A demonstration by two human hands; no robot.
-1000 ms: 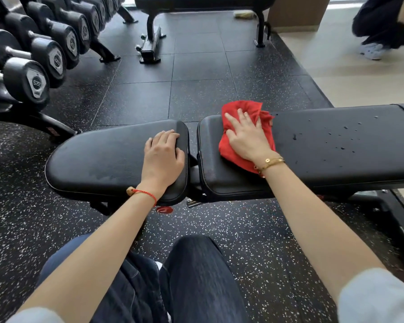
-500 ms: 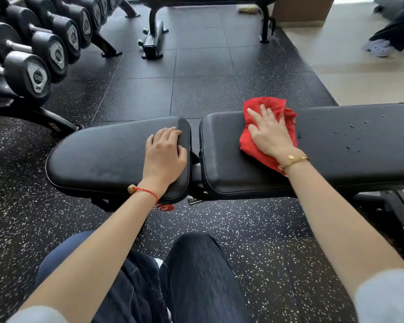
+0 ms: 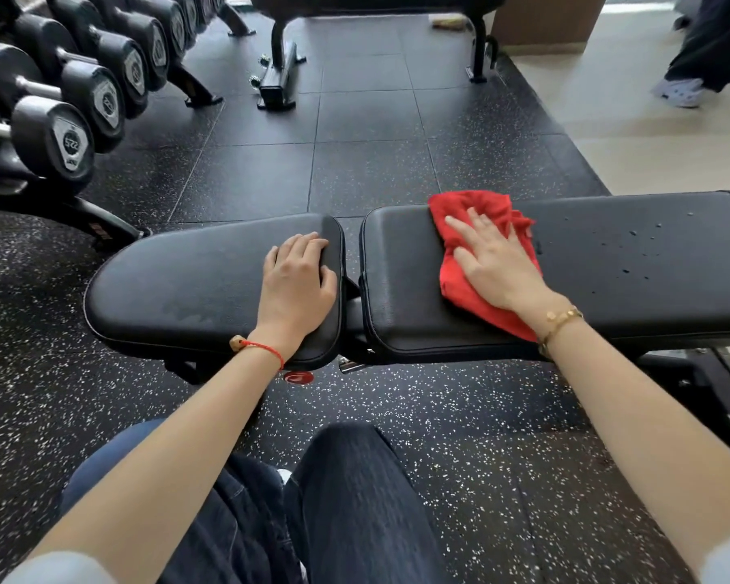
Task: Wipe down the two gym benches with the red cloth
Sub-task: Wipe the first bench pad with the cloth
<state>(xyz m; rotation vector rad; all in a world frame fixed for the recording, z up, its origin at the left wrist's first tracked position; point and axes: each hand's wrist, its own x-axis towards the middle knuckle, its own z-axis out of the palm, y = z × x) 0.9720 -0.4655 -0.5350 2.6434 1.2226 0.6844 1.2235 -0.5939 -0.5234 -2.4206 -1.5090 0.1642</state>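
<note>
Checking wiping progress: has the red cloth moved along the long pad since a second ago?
Yes. The red cloth, under the right hand, has slid right along the long pad, farther from the gap beside the seat pad and toward the water droplets.

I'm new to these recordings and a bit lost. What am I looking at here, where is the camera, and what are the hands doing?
No machine here: a person wears a camera on the head, looking down at their own arms and knees. In front lies a black gym bench. The right hand presses a red cloth flat on the long pad, beside some water droplets. The left hand rests on the shorter seat pad, holding nothing. Dumbbells stand at left; a second bench stands beyond.
</note>
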